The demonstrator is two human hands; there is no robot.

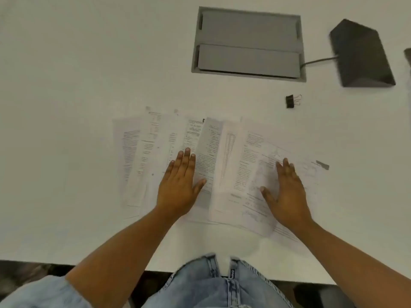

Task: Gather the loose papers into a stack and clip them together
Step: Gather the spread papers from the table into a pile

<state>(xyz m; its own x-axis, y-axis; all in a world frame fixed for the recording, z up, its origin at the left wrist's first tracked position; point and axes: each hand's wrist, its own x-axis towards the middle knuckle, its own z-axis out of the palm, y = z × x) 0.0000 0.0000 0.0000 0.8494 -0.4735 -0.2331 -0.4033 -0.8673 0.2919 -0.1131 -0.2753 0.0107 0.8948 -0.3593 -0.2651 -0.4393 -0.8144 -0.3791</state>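
Note:
Several printed papers (224, 152) lie fanned out and overlapping on the white table (77, 107). My left hand (180, 185) rests flat, palm down, on the sheets left of the middle, fingers together. My right hand (285, 192) lies flat on the sheets at the right, thumb spread. Neither hand holds anything. A black binder clip (291, 101) with silver handles lies on the bare table beyond the papers, up and to the right, apart from both hands.
A grey recessed cable hatch (249, 44) is set into the table at the back. A dark wedge-shaped device (361, 55) with a cable stands at the back right. The table's near edge runs just above my lap.

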